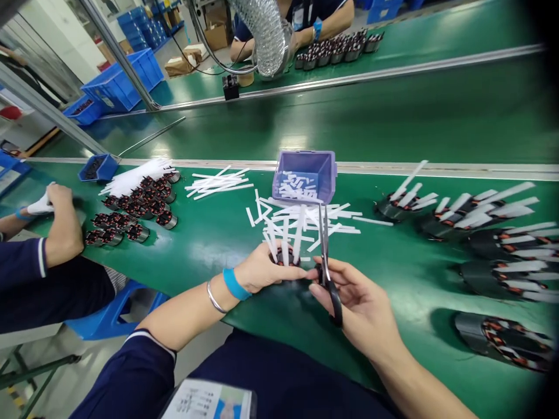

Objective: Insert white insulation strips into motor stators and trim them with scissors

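My left hand (262, 270) is wrapped round a small dark motor stator (286, 259) with white paper strips sticking up out of it, held just above the green table edge. My right hand (360, 299) grips black-handled scissors (325, 256), blades pointing up and away beside the strips. A blue band and a metal bangle circle my left wrist. Right behind the stator lies a heap of cut white strips (305, 221).
A purple bin (305, 174) with white strip ends stands behind the heap. More stators with long strips (480, 221) line the right side. At left a co-worker's hands (61, 215) rest by a cluster of small stators (135, 209). Another person works across the conveyor.
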`<state>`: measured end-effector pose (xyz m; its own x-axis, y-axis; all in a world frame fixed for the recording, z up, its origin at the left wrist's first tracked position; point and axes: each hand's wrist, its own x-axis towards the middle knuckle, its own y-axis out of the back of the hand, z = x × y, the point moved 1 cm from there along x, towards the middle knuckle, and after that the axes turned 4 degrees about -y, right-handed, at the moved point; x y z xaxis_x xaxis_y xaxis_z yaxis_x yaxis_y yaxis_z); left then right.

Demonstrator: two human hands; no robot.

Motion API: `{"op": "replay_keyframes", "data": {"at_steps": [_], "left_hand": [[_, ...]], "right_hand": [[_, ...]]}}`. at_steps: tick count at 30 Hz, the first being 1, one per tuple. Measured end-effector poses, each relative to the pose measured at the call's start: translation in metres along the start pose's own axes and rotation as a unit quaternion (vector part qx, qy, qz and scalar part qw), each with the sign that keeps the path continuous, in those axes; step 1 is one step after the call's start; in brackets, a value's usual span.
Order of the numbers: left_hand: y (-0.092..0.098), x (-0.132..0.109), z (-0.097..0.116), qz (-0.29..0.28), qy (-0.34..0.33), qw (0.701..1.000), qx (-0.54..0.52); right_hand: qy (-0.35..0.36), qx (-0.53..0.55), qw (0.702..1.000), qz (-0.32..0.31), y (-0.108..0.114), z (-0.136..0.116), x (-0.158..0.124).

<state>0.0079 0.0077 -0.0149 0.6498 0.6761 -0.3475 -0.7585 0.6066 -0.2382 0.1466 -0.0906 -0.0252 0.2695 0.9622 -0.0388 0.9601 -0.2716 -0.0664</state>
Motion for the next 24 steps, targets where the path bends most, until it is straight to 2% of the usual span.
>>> {"op": "replay_keyframes", "data": {"at_steps": [3, 5, 10, 13, 16, 20, 22, 24], "left_hand": [[0.001, 0.001, -0.005, -0.017, -0.039, 0.999, 0.008], [0.002, 0.0, -0.007, -0.031, -0.04, 0.999, -0.003], [0.003, -0.002, -0.007, -0.033, -0.02, 0.999, -0.022], [0.002, -0.003, -0.003, -0.016, -0.014, 0.999, -0.047], [0.0, -0.002, -0.001, 0.005, -0.04, 0.995, -0.088], [0.001, -0.002, -0.006, 0.028, -0.077, 0.994, -0.071], [0.002, -0.003, -0.011, 0.016, -0.064, 0.997, -0.049], [0.002, -0.003, -0.014, 0.003, -0.048, 0.998, -0.043]], "right_hand": [[0.002, -0.038, 0.998, 0.059, 0.003, 0.002, 0.003], [0.013, -0.062, 0.994, 0.086, 0.001, 0.0, 0.01], [0.02, -0.038, 0.996, 0.084, -0.005, -0.003, 0.02], [0.011, -0.062, 0.995, 0.083, 0.0, 0.003, 0.011], [0.001, -0.115, 0.99, 0.08, 0.007, 0.008, -0.003], [0.021, -0.141, 0.982, 0.121, 0.031, 0.001, -0.017], [0.045, -0.206, 0.973, 0.091, 0.047, -0.007, -0.023], [0.083, -0.304, 0.949, 0.007, 0.06, -0.015, -0.029]]}}
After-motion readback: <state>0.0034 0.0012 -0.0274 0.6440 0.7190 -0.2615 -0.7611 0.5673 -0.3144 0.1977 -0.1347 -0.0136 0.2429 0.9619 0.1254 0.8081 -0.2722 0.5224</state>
